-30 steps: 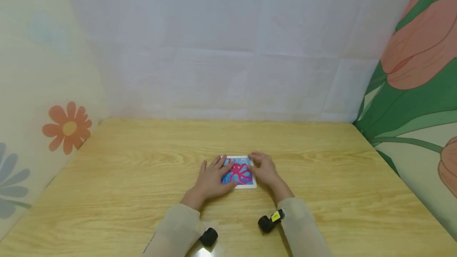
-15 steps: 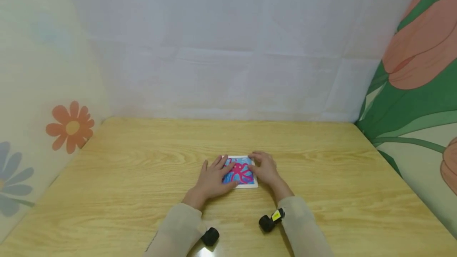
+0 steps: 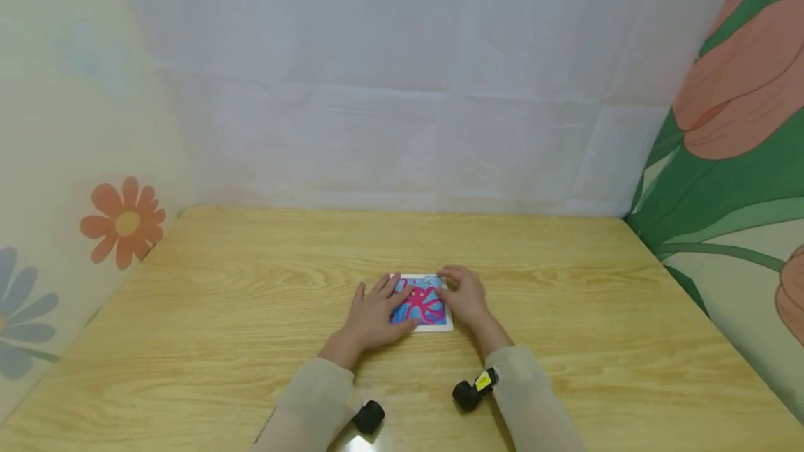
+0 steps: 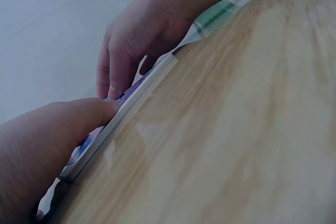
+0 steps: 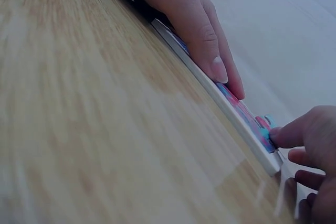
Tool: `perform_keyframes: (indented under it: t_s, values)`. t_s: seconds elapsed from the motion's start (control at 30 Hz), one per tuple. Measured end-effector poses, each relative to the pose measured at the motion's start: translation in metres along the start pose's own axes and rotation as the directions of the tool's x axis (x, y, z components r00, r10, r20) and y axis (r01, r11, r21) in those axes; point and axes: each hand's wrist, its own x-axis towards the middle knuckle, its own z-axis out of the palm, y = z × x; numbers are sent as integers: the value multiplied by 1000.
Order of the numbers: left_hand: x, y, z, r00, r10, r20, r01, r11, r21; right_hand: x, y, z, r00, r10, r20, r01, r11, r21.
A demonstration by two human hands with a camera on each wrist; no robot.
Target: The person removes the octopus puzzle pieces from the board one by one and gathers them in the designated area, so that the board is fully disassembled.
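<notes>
A flat, square jigsaw puzzle [image 3: 425, 305] with a white border and a pink octopus on blue lies on the table between the hands. My left hand [image 3: 372, 316] rests on its left part with fingers spread, and its thumb lies along the near border. At the far right corner, my right hand [image 3: 465, 296] has curled fingers and pinches a small puzzle piece [image 5: 264, 125], pink and teal, that stands up a little from the picture. In the left wrist view, the puzzle's white edge [image 4: 139, 94] lies flat on the wood. The left palm hides part of the picture.
The wood-grain table [image 3: 251, 284] reaches back to a white cloth [image 3: 389, 89]. Flower-printed panels stand at the left [image 3: 38, 124] and right [image 3: 741, 180]. Black wrist cameras [image 3: 369, 417] hang close to the tabletop beside both sleeves.
Both hands stay at the puzzle in nearly the same place. Only a slight shift of the head view shows.
</notes>
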Motion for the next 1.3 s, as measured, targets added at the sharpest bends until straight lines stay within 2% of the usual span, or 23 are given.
perform_keyframes:
  t_s: [0.2, 0.47, 0.63, 1.0, 1.3]
  values:
    - [0, 1, -1, 1000, 5, -4, -5, 1000, -14, 0, 1, 1, 999, -12, -40, 14, 999, 52]
    - [0, 1, -1, 1000, 4, -4, -4, 1000, -3, 1, 0, 3, 998, 64, -6, -63, 989, 133]
    - [0, 1, 0, 1000, 5, -5, -5, 1000, -5, 0, -1, 2, 998, 67, 0, -66, 979, 192]
    - [0, 3, -2, 1000, 3, 1, -3, 1000, -3, 1, 0, 3, 997, 78, -2, -76, 974, 215]
    - [1, 2, 0, 1000, -2, 0, 2, 1000, -3, 3, -1, 3, 993, 119, 9, -117, 958, 263]
